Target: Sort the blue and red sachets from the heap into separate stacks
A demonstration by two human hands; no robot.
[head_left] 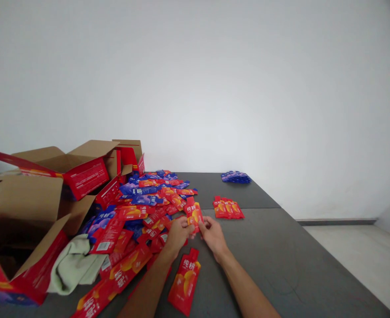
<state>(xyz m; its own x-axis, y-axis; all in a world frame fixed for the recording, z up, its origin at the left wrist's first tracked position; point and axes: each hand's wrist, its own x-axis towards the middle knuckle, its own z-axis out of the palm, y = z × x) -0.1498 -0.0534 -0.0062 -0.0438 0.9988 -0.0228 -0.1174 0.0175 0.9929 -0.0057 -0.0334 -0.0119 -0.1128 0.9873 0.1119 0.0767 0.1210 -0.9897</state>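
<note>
Both my hands hold one red pouch (194, 214) upright over the grey table (281, 260). My left hand (177, 234) pinches its lower left edge and my right hand (212, 235) pinches its lower right edge. Just left of them spreads a loose heap of red and blue pouches (148, 198). Another red pouch (185, 282) lies flat between my forearms. A neat row of red pouches (228, 208) lies to the right of my hands, and a stack of blue pouches (236, 177) sits at the far edge.
Opened red and brown cardboard boxes (32, 207) crowd the left side of the table. A pale green cloth (73, 265) lies beside them. A white wall stands behind, and the floor (357, 260) drops away past the table's right edge.
</note>
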